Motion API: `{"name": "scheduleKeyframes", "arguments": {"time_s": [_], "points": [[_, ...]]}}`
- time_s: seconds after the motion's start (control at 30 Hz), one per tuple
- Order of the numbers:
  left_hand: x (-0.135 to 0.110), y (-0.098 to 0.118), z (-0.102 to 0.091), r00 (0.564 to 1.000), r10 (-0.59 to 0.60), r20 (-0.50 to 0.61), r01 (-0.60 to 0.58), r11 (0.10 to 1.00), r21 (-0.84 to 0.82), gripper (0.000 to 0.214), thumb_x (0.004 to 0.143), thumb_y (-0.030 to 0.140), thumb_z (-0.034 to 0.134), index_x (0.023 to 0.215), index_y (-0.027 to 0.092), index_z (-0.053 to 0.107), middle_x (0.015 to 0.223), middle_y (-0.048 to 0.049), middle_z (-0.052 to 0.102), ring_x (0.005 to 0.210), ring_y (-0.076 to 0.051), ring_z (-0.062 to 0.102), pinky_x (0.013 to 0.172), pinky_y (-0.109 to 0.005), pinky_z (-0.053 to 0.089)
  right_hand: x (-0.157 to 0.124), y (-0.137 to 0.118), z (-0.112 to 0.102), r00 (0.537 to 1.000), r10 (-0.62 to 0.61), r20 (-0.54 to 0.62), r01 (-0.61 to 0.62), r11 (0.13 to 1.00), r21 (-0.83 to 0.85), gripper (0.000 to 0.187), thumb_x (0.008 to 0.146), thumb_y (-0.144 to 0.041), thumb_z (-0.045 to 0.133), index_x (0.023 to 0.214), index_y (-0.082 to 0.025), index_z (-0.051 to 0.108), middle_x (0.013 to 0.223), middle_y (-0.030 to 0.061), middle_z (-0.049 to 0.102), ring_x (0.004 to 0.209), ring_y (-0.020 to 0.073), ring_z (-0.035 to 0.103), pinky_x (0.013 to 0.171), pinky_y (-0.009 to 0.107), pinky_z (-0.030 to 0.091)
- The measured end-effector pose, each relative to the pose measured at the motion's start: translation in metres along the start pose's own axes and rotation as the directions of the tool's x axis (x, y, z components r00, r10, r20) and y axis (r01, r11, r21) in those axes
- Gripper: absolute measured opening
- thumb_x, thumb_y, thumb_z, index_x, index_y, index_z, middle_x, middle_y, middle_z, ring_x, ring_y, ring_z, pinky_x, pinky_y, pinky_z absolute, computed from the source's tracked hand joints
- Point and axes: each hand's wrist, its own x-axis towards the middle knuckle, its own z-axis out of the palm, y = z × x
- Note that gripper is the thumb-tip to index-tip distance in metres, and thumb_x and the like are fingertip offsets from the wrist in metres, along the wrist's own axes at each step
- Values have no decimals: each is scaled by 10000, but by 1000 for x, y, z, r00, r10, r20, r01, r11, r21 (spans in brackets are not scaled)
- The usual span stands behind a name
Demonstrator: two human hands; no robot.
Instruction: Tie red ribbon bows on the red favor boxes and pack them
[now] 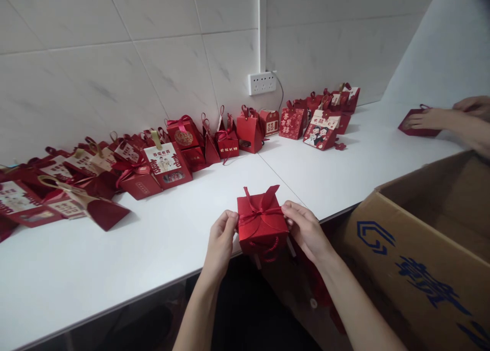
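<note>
A red gift box (264, 233) with a red ribbon bow (262, 208) on its folded top is at the table's front edge, between my hands. My left hand (222, 239) is closed in a pinch on the ribbon at the box's left side. On the opposite side, my right hand (306, 226) pinches the ribbon's right part between thumb and fingers. Two ribbon ends stick up from the knot. A twisted red cord handle (273, 245) hangs at the near side of the box.
Many red gift boxes (140, 182) line the white table (153, 254) along the tiled wall. An open cardboard carton (367, 239) stands at the right front. Beyond it, another person's hands (432, 119) touch a dark red box (417, 129). A power strip (262, 83) is on the wall.
</note>
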Motion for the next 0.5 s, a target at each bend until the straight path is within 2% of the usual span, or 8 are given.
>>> {"name": "scheduleKeyframes", "arguments": {"time_s": [0.17, 0.5], "points": [[1, -1, 0, 999, 12, 35, -12, 1000, -14, 340, 814, 461, 551, 677, 166, 452, 644, 38, 407, 593, -85, 362, 586, -202, 312, 0, 0, 3, 999, 49, 5, -49, 992, 114, 389, 723, -354, 695, 538, -166, 410, 563, -52, 334, 527, 73, 270, 482, 196, 238], [1, -3, 1, 997, 60, 51, -61, 998, 8, 345, 832, 476, 517, 687, 174, 433, 629, 39, 407, 591, -90, 359, 572, -195, 315, 0, 6, 6, 990, 113, -83, -87, 960, 267, 411, 622, -324, 760, 523, -169, 391, 533, -65, 322, 499, 62, 259, 461, 180, 256]]}}
